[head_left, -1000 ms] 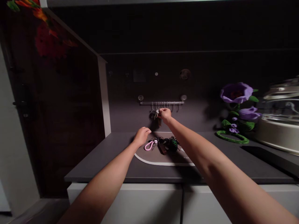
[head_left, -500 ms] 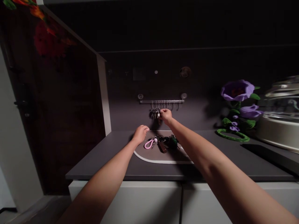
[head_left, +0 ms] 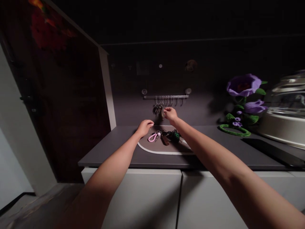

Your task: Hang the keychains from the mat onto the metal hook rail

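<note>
A bunch of metal keys [head_left: 158,109] hangs below a clear rail with hooks [head_left: 166,96] on the dark back wall. My right hand [head_left: 170,114] is raised at the right side of this bunch, its fingertips pinched at the keys' edge. Lower and to the left, my left hand [head_left: 144,128] hovers over a tray's left edge, thumb and fingers drawn together; anything between them is too small to make out. On the brown, white-rimmed tray [head_left: 164,153] lie a pink loop keychain [head_left: 152,137], a brown key fob strap [head_left: 165,140] and a dark item with green marking [head_left: 175,136].
Purple plush flowers [head_left: 244,86] with a green ring base stand right on the grey counter [head_left: 102,149]. Beside them are a cream appliance with a clear top [head_left: 283,127] and a flat black object [head_left: 269,151]. A dark door [head_left: 73,111] is at the left.
The view has tilted down, so the counter and rail sit higher in the picture. My right hand stays at the hanging keys, with its fingertips slightly farther right of the bunch. My left hand stays over the tray.
</note>
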Tool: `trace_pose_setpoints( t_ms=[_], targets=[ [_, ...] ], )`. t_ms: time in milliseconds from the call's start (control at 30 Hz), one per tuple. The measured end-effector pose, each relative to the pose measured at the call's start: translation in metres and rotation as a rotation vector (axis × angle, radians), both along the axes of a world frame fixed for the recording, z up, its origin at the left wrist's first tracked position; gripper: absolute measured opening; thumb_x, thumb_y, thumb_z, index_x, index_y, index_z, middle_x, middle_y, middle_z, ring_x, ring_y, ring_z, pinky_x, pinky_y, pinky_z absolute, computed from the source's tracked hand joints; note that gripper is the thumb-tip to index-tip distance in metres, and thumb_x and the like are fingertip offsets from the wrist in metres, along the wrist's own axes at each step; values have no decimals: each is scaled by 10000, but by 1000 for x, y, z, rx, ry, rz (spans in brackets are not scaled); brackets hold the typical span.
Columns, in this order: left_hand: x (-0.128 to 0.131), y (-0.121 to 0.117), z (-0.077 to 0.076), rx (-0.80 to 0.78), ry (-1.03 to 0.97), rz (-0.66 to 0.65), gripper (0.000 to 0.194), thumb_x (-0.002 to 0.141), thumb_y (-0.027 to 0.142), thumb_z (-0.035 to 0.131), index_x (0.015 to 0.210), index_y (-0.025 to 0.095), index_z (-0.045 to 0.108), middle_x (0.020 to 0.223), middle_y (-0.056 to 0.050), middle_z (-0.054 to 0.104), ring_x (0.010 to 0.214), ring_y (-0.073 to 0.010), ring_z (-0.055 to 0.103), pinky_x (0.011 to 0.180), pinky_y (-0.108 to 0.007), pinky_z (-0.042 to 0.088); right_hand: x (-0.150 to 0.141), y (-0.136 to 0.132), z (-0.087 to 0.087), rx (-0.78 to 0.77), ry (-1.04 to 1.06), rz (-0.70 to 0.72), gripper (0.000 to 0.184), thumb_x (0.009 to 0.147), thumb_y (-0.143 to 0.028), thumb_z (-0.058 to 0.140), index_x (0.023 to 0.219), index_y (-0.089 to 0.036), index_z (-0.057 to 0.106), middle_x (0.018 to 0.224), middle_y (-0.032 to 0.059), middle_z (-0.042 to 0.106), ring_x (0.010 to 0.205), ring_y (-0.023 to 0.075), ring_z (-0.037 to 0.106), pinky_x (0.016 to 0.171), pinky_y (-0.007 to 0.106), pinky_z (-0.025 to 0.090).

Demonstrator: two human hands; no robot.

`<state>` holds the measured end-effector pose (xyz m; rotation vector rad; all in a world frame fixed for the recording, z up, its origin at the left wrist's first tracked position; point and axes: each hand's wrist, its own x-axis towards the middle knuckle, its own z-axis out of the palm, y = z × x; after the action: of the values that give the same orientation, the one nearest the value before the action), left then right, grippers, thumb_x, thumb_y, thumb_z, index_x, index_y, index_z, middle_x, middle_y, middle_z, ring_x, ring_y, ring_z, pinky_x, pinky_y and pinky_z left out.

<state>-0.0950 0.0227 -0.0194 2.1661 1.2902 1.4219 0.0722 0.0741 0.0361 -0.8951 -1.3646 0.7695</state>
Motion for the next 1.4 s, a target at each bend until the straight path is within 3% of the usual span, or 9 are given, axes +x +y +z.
trace_pose_setpoints(
  t_ms=[100, 233, 500, 733, 1167, 1400],
  targets=[
    [1, -3, 1, -33, 11, -32, 163, 746, 165, 524, 832, 140, 659, 773, -45, 643, 672, -133, 554, 700, -261, 436, -3, -24, -5, -92, 16, 84, 36, 713, -162, 547, 728, -165, 515, 622, -8, 536, 521, 69, 474, 539, 216, 404],
    [2, -9, 2, -37, 88, -57, 155, 734, 153, 537, 810, 146, 672, 814, -53, 662, 750, -156, 572, 764, -278, 432, -4, -44, -21, -65, -104, 117, 22, 730, -158, 530, 739, -156, 550, 655, 10, 585, 595, 93, 524, 606, 231, 416],
    [2, -5, -6, -21, 345, -32, 239, 752, 126, 496, 899, 144, 683, 923, -87, 648, 884, -194, 561, 845, -305, 414, 1, -59, -45, 193, -638, -60, 76, 722, -151, 561, 702, -175, 630, 750, 30, 651, 727, 149, 561, 734, 262, 401],
    [0, 4, -9, -5, 565, -45, 276, 792, 156, 451, 958, 157, 671, 933, -66, 643, 883, -168, 553, 828, -264, 409, -3, -58, -47, 187, -999, -112, 182, 787, -173, 510, 892, -145, 656, 907, 78, 676, 835, 162, 595, 735, 229, 397],
    [-6, 1, -6, -100, 388, -16, 137, 745, 184, 525, 753, 129, 650, 750, -21, 638, 726, -136, 540, 707, -240, 397, -7, -56, -47, 183, -1125, -87, 215, 781, -165, 511, 927, -156, 669, 911, 71, 682, 845, 155, 603, 735, 212, 402],
    [-6, -3, -2, -221, 43, -37, 64, 727, 112, 555, 679, 119, 597, 595, 17, 558, 584, -93, 491, 658, -241, 411, -8, -55, -47, 193, -1140, -83, 227, 779, -182, 513, 941, -163, 670, 912, 71, 683, 844, 162, 603, 733, 218, 405]
  ],
)
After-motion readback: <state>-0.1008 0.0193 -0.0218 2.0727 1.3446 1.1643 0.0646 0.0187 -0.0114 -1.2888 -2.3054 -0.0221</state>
